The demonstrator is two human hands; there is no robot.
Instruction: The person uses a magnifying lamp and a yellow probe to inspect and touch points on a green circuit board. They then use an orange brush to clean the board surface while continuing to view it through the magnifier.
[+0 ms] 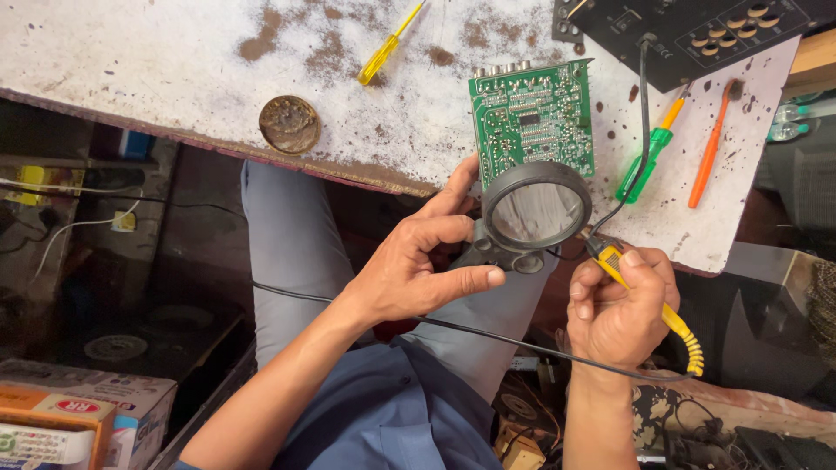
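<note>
Left hand point(409, 270) grips the black round magnifying glass point(535, 207) over the green printed circuit board point(531, 117) at the white workbench's point(174, 61) edge. Right hand point(620, 309) clamps the yellow-handled soldering iron point(644, 296). Advise steadying both wrists and keeping the tip under the lens.

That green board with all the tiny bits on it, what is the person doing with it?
A person sits at a worn white workbench. Their left hand holds a round black magnifying glass over the lower edge of the green circuit board. Their right hand grips a yellow-handled soldering iron, its tip pointing toward the magnifier's edge. Whether the tip touches the board cannot be seen. A yellow screwdriver, a green one and an orange tool lie on the bench nearby.
</note>
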